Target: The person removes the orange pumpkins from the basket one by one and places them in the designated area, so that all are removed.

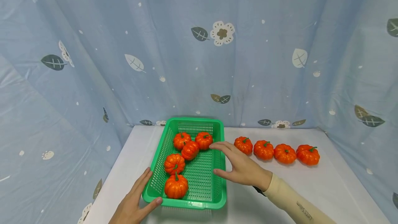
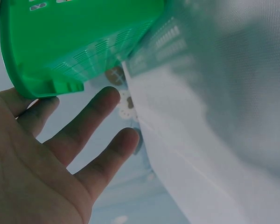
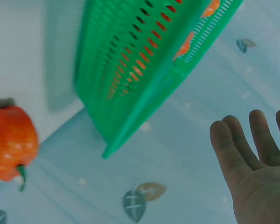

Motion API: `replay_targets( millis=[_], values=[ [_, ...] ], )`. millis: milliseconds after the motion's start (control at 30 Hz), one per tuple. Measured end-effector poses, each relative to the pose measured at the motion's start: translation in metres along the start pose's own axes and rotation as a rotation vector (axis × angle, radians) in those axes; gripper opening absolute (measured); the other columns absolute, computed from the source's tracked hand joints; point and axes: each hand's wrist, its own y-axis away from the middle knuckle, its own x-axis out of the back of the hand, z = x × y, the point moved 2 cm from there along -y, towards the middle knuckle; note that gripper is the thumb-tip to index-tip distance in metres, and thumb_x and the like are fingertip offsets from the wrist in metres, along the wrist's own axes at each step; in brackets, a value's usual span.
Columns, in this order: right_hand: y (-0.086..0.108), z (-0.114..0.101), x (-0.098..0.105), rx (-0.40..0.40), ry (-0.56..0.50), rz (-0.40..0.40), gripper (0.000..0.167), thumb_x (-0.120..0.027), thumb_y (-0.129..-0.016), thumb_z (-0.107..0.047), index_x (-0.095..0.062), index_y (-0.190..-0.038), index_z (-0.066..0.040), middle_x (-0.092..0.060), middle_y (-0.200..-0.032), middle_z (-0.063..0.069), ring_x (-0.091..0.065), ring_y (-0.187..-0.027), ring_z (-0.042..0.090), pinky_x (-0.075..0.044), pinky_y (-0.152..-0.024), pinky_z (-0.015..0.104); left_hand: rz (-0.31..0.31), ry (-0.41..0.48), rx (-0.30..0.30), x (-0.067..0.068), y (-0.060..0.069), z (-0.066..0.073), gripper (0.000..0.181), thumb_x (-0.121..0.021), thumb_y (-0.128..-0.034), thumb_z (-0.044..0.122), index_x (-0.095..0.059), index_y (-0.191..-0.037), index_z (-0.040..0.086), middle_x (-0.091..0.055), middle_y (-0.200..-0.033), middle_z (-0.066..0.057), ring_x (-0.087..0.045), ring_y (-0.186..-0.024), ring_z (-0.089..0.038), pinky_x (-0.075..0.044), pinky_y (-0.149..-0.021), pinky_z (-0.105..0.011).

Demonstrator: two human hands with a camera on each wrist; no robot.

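A green basket [image 1: 199, 204] holds several orange pumpkins [image 1: 176, 186], mostly along its left and back. My left hand [image 1: 133, 199] touches the basket's left front corner with spread fingers; in the left wrist view that hand [image 2: 60, 154] has fingertips at the rim [image 2: 42, 91]. At the basket's right side my right hand [image 1: 244, 165] hovers with thumb and fingers apart, holding nothing. The right wrist view shows the hand [image 3: 261, 177] off the basket wall [image 3: 130, 93], fingers extended.
Right of the basket, several pumpkins [image 1: 285, 154] stand in a row on the white table [image 1: 295, 186]. A blue patterned curtain [image 1: 186, 61] hangs behind and at both sides.
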Motion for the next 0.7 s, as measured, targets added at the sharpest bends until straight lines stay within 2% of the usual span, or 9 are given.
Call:
replay_targets(
  millis=[100, 233, 400, 533, 700],
  values=[
    [-0.014, -0.004, -0.001, 0.017, -0.036, -0.037, 0.071, -0.077, -0.091, -0.037, -0.045, -0.150, -0.017, -0.044, -0.150, -0.004, -0.043, -0.137, 0.013, -0.047, -0.108, 0.039, -0.005, -0.006, 0.004, 0.000, 0.000, 0.000, 0.088, -0.072, -0.0897, 0.057, -0.027, -0.161, 0.032, -0.024, -0.167, 0.005, -0.034, -0.146, -0.035, -0.042, -0.100, -0.071],
    [-0.034, -0.007, -0.008, 0.022, -0.075, -0.085, 0.070, -0.077, -0.091, -0.037, -0.044, -0.150, -0.021, -0.043, -0.149, -0.007, -0.043, -0.135, 0.009, -0.047, -0.108, 0.035, -0.014, -0.012, 0.020, 0.001, -0.001, 0.000, 0.088, -0.070, -0.0897, 0.058, -0.027, -0.162, 0.032, -0.023, -0.167, 0.004, -0.034, -0.146, -0.034, -0.042, -0.100, -0.071],
    [-0.054, -0.014, -0.023, 0.034, -0.078, -0.153, 0.072, -0.078, -0.091, -0.038, -0.042, -0.151, -0.021, -0.046, -0.147, -0.003, -0.045, -0.133, 0.012, -0.046, -0.108, 0.036, -0.023, -0.009, 0.021, 0.002, -0.001, 0.001, 0.088, -0.070, -0.0899, 0.058, -0.027, -0.162, 0.031, -0.023, -0.167, 0.003, -0.034, -0.146, -0.035, -0.042, -0.099, -0.072],
    [-0.067, -0.021, -0.034, 0.008, -0.088, -0.252, 0.074, -0.077, -0.091, -0.041, -0.041, -0.152, -0.021, -0.047, -0.148, -0.003, -0.047, -0.134, 0.016, -0.046, -0.108, 0.038, -0.024, -0.008, 0.019, 0.002, -0.001, 0.001, 0.088, -0.070, -0.0901, 0.058, -0.027, -0.162, 0.030, -0.023, -0.167, 0.003, -0.034, -0.146, -0.035, -0.042, -0.099, -0.071],
    [-0.077, -0.025, -0.050, -0.028, -0.107, -0.419, 0.072, -0.076, -0.091, -0.044, -0.043, -0.152, -0.024, -0.049, -0.147, -0.003, -0.050, -0.132, 0.017, -0.047, -0.106, 0.033, -0.031, -0.007, 0.033, 0.002, -0.001, 0.002, 0.088, -0.070, -0.0900, 0.059, -0.026, -0.162, 0.032, -0.022, -0.167, 0.005, -0.034, -0.146, -0.035, -0.042, -0.099, -0.071]
  ],
)
